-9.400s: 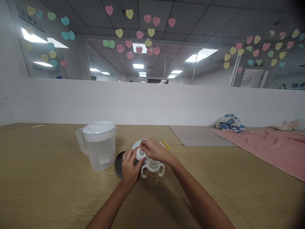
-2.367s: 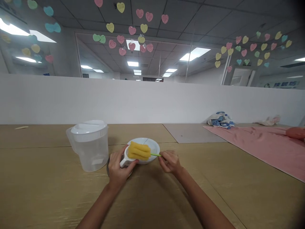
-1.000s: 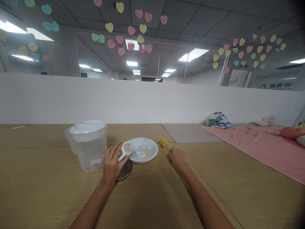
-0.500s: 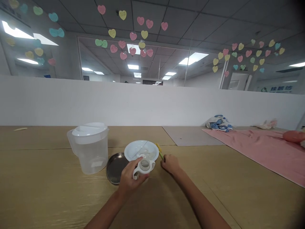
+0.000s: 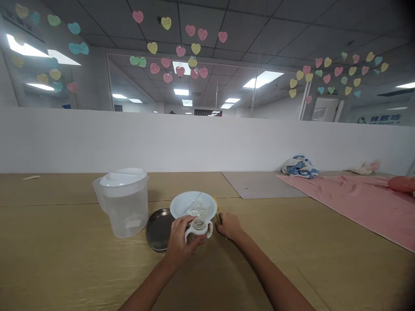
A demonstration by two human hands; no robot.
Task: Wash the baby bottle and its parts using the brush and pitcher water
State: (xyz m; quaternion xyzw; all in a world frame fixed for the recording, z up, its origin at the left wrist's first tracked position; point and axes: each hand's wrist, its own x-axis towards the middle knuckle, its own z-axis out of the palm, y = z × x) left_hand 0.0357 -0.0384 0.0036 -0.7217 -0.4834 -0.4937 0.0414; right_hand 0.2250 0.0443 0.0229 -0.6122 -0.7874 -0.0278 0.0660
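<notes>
The worktop (image 5: 97,276) in front of you was tan and slightly glossy, with thin seams (image 5: 48,204) running across it. A flat grey panel (image 5: 262,185) covered part of its far side, right of center. Beyond it, you faced a plain white low wall (image 5: 207,142) spanning the view. Above that rose glass panes (image 5: 279,97) dotted with heart-shaped sticky notes (image 5: 180,51) in pink, yellow, green and blue. In the glass area you could see a dark tiled ceiling (image 5: 298,32) with bright rectangular light panels (image 5: 263,79), a pale door (image 5: 324,110) toward the right, and a sign (image 5: 385,118) with characters at the far right.
</notes>
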